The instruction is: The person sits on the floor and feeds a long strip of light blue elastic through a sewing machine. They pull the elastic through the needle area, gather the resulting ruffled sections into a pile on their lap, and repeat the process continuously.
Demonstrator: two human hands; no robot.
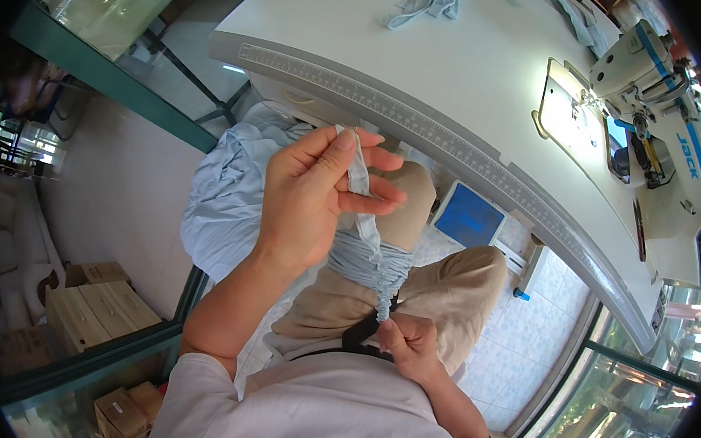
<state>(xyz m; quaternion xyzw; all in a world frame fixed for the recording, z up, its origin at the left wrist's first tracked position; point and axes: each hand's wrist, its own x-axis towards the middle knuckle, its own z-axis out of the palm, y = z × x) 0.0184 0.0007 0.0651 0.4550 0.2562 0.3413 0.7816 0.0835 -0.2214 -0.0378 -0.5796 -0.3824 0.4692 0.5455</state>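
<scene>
My left hand (299,194) is raised over my lap, thumb and forefinger pinching the top of a narrow, pale grey-blue fabric strip (359,177). The strip hangs down past my other fingers, which are spread apart. Lower down it turns puckered and twisted. Closer to my waist, my right hand (413,347) is closed on the bunched lower end. Behind the strip, a gathered band of light blue cloth (347,256) lies around my left thigh. What lies inside my right fist is hidden.
A white sewing table (443,86) with a ruler edge curves in front. On it stand a lit sewing machine (670,137) and loose fabric strips (433,1). Light blue cloth (225,188) is heaped at left. Below are a blue-topped pedal (470,215) and cardboard boxes (125,415).
</scene>
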